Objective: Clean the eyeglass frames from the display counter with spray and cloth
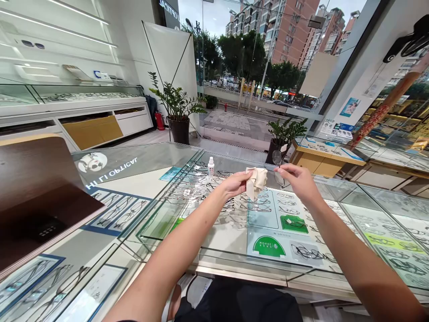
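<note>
Taking the white bottle [211,168] as the marker, the person is holding the eyeglasses [277,157] up in the air to its right, and the cloth [256,182] is bunching between the two. The right fingers [288,169] are pinching the eyeglasses near their middle, though exactly which part they are pressing is too small to tell. The left fingers [239,178] are clasping the cloth by its near side.

The slim pinch is looking like the weak point: if it is slackening or the frame is twisting, the eyeglasses could be dropping onto the glass surface [241,260], right of the bottle, and chipping or scratching. Squeezing too hard would be risking a bent frame, and any grit hiding in the cloth's folds could be marking a lens. The bottle itself is standing upright and narrow, left of the left fingers, so a forearm swinging that way could be tipping it over.

As for looks, the eyeglasses are showing a thin frame and two rounded lenses, one sitting above the other, greyish and see-through against the background. Whether any smudges are clinging to them, the view isn't telling. The cloth is looking cream-coloured, soft and crumpled, with a loose flap hanging down.
</note>
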### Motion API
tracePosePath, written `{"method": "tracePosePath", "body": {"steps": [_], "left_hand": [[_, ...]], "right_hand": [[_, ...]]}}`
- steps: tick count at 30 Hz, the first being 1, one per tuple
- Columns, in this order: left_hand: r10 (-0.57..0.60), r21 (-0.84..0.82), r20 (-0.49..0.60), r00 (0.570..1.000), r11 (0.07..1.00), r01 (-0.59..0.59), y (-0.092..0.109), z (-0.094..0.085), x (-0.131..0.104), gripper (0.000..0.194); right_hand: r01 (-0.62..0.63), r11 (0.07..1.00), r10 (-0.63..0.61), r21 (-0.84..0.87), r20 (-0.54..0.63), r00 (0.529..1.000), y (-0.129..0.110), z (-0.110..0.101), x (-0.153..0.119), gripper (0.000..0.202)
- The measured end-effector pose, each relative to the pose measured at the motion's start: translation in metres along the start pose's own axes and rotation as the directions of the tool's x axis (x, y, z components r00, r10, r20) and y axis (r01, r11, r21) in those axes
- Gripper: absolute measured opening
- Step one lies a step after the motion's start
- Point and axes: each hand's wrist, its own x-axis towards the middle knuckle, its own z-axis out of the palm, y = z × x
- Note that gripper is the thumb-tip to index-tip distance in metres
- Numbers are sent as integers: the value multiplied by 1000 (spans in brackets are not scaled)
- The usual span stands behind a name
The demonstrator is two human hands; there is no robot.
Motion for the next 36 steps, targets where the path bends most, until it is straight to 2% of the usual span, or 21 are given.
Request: {"method": "tracePosePath", "body": {"steps": [3, 8, 14, 17, 21, 28, 31, 36], "left_hand": [[-9, 41, 81, 997, 999, 6, -3, 4, -3, 21], [-4, 103, 221, 975, 995, -20, -9, 14, -10, 43], [39, 117, 218, 975, 991, -66, -11, 29, -18, 50], [66, 114, 178, 982, 990, -87, -14, 39, -21, 54], [58, 118, 121, 991, 990, -73, -22, 47, -21, 59], [90, 116, -42, 995, 990, -84, -34, 44, -16, 70], [124, 125, -59, 991, 985, -116, -36, 42, -15, 68], [129, 142, -23, 991, 982, -125, -35, 43, -16, 66]], "right_hand": [[-158, 964, 153, 213, 39, 987, 0, 11, 5, 27], [-294, 876, 280, 383, 92, 955, 6, 28, 6, 33], [-370, 765, 335, 527, 165, 928, 8, 44, -1, 36], [-332, 741, 324, 584, 122, 938, 8, 54, -7, 34], [-241, 741, 309, 626, 0, 951, 12, 71, -15, 31], [-38, 814, 163, 579, -165, 973, 25, 97, -20, 25], [-3, 823, 130, 569, -183, 974, 30, 103, -21, 24], [-11, 787, 130, 617, -147, 981, 37, 105, -25, 23]]}}
